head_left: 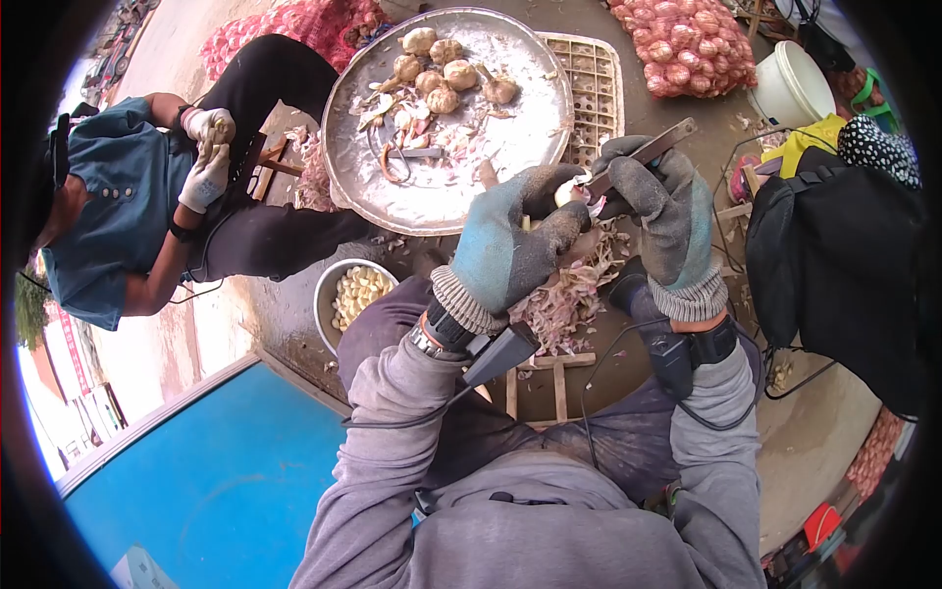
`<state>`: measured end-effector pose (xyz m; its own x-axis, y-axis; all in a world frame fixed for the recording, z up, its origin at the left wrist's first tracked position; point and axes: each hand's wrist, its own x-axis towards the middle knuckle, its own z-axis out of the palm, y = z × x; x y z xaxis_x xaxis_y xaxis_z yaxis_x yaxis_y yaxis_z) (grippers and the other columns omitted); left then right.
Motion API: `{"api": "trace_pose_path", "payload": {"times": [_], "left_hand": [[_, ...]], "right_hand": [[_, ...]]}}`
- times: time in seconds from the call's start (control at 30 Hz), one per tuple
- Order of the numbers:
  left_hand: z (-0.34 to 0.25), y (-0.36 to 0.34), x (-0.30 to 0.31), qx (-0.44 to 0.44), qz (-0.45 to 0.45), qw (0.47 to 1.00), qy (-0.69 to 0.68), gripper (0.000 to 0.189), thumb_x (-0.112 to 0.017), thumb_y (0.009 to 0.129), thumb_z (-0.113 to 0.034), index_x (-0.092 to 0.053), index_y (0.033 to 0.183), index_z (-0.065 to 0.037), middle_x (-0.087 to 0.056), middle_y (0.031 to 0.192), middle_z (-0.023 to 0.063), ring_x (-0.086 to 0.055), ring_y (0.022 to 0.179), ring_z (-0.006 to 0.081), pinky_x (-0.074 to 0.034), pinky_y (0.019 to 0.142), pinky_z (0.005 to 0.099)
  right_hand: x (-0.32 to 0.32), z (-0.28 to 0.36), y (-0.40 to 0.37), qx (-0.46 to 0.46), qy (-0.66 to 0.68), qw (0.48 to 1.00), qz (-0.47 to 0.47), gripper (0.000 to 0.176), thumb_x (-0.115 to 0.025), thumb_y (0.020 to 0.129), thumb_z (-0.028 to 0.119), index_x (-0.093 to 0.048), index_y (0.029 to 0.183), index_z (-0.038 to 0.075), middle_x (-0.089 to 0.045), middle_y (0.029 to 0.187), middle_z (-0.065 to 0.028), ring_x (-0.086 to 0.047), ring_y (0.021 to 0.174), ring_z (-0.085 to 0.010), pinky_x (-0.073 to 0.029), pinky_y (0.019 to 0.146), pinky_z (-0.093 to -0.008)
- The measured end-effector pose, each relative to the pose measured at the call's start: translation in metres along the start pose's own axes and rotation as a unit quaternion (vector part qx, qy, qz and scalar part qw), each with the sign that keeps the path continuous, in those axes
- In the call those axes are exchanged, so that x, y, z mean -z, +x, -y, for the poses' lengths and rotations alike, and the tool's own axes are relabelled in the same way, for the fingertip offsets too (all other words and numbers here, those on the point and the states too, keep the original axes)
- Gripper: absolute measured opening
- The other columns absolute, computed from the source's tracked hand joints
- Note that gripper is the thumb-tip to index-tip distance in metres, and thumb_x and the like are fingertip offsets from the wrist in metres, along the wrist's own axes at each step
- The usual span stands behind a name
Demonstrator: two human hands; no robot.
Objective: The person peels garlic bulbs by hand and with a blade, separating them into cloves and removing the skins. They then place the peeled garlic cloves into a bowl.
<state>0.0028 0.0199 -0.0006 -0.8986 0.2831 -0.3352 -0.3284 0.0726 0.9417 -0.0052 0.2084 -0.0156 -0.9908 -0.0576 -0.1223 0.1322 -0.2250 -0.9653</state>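
My left hand (515,231), in a teal and grey work glove, is closed on a partly peeled garlic clove (567,192). In my right hand (667,211), gloved the same way, is a knife (659,144) with a flat metal blade, its lower end against the clove. Just beyond my hands lies a large round metal tray (461,201) dusted white. On it sit several whole garlic bulbs (442,98), loose skins and a second small knife (420,153). Garlic skins (564,304) are heaped below my hands.
A bowl of peeled cloves (360,294) stands by my left knee. Opposite left, a person (128,196) in white gloves holds something small. A plastic crate (594,88), a net sack of garlic (687,44) and a white bucket (795,83) lie beyond. A blue panel (216,481) is at left.
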Motion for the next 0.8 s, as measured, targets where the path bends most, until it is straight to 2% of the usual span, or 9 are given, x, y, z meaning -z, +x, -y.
{"api": "trace_pose_path", "payload": {"times": [0.2, 0.3, 0.37, 0.4, 0.43, 0.5, 0.6, 0.7, 0.8], "left_hand": [[0.003, 0.004, 0.009, -0.012, -0.029, 0.999, 0.008, 0.035, -0.067, 0.097, -0.024, -0.065, 0.122, 0.000, -0.072, 0.091, 0.0058, -0.068, 0.069, 0.0082, -0.048, 0.048, 0.0209], [0.009, 0.003, 0.005, -0.031, -0.027, 0.999, -0.003, 0.032, -0.067, 0.098, -0.022, -0.065, 0.121, 0.000, -0.072, 0.092, 0.0061, -0.068, 0.069, 0.0083, -0.048, 0.048, 0.0209], [0.017, 0.005, 0.005, -0.029, -0.024, 0.998, 0.054, 0.028, -0.065, 0.098, -0.018, -0.065, 0.121, -0.001, -0.072, 0.092, 0.0065, -0.068, 0.068, 0.0079, -0.048, 0.047, 0.0203], [0.021, 0.006, 0.007, -0.051, -0.027, 0.996, 0.067, 0.026, -0.064, 0.098, -0.013, -0.066, 0.120, 0.000, -0.072, 0.092, 0.0063, -0.068, 0.073, 0.0089, -0.050, 0.054, 0.0220], [0.024, 0.008, 0.008, -0.049, -0.028, 0.996, 0.065, 0.026, -0.064, 0.098, -0.013, -0.066, 0.120, 0.000, -0.072, 0.092, 0.0063, -0.068, 0.073, 0.0089, -0.050, 0.054, 0.0220], [0.026, 0.009, 0.009, -0.112, -0.058, 0.981, 0.145, 0.024, -0.065, 0.097, -0.010, -0.068, 0.118, 0.001, -0.073, 0.093, 0.0068, -0.068, 0.080, 0.0105, -0.053, 0.064, 0.0244], [0.029, 0.009, 0.008, -0.101, -0.075, 0.983, 0.130, 0.023, -0.066, 0.095, -0.008, -0.069, 0.115, 0.002, -0.074, 0.094, 0.0098, -0.067, 0.085, 0.0119, -0.053, 0.072, 0.0273], [0.028, 0.008, 0.007, -0.152, -0.095, 0.961, 0.209, 0.022, -0.068, 0.092, -0.007, -0.070, 0.113, 0.001, -0.075, 0.093, 0.0124, -0.067, 0.082, 0.0123, -0.054, 0.073, 0.0286], [0.027, 0.008, 0.008, -0.143, -0.101, 0.958, 0.226, 0.023, -0.069, 0.089, -0.007, -0.071, 0.111, 0.000, -0.074, 0.089, 0.0150, -0.068, 0.079, 0.0150, -0.054, 0.073, 0.0302]], "right_hand": [[0.005, 0.000, 0.004, -0.017, -0.008, 1.000, -0.004, 0.034, -0.070, 0.096, 0.024, -0.064, 0.118, -0.002, -0.072, 0.093, -0.0088, -0.069, 0.080, -0.0148, -0.057, 0.071, -0.0261], [0.005, 0.000, 0.004, -0.003, -0.033, 0.999, -0.004, 0.035, -0.069, 0.096, 0.024, -0.064, 0.119, -0.001, -0.072, 0.097, -0.0083, -0.069, 0.085, -0.0144, -0.057, 0.076, -0.0260], [-0.004, 0.002, 0.002, 0.055, -0.099, 0.994, 0.007, 0.033, -0.070, 0.096, 0.020, -0.064, 0.120, -0.001, -0.072, 0.101, -0.0074, -0.068, 0.091, -0.0133, -0.056, 0.080, -0.0264], [-0.006, 0.002, 0.001, 0.053, -0.100, 0.993, 0.008, 0.033, -0.070, 0.096, 0.020, -0.064, 0.120, -0.001, -0.072, 0.101, -0.0074, -0.068, 0.091, -0.0133, -0.056, 0.080, -0.0264], [-0.008, 0.002, 0.000, 0.057, -0.121, 0.991, 0.023, 0.032, -0.070, 0.096, 0.017, -0.064, 0.121, 0.000, -0.071, 0.103, -0.0071, -0.068, 0.092, -0.0129, -0.055, 0.081, -0.0268], [-0.010, 0.001, -0.001, 0.059, -0.143, 0.987, 0.041, 0.031, -0.071, 0.095, 0.015, -0.063, 0.121, 0.000, -0.071, 0.104, -0.0068, -0.067, 0.094, -0.0125, -0.055, 0.082, -0.0271], [-0.009, -0.003, -0.001, 0.050, -0.150, 0.986, 0.059, 0.029, -0.071, 0.095, 0.012, -0.063, 0.120, 0.000, -0.071, 0.104, -0.0064, -0.067, 0.093, -0.0120, -0.055, 0.081, -0.0271], [-0.010, -0.004, 0.000, 0.049, -0.166, 0.983, 0.062, 0.029, -0.071, 0.095, 0.012, -0.064, 0.120, 0.001, -0.071, 0.103, -0.0058, -0.067, 0.094, -0.0118, -0.055, 0.081, -0.0267], [-0.011, -0.005, -0.001, 0.025, -0.144, 0.988, 0.055, 0.027, -0.072, 0.093, 0.011, -0.065, 0.117, 0.001, -0.071, 0.103, -0.0052, -0.066, 0.094, -0.0115, -0.055, 0.081, -0.0265]]}}
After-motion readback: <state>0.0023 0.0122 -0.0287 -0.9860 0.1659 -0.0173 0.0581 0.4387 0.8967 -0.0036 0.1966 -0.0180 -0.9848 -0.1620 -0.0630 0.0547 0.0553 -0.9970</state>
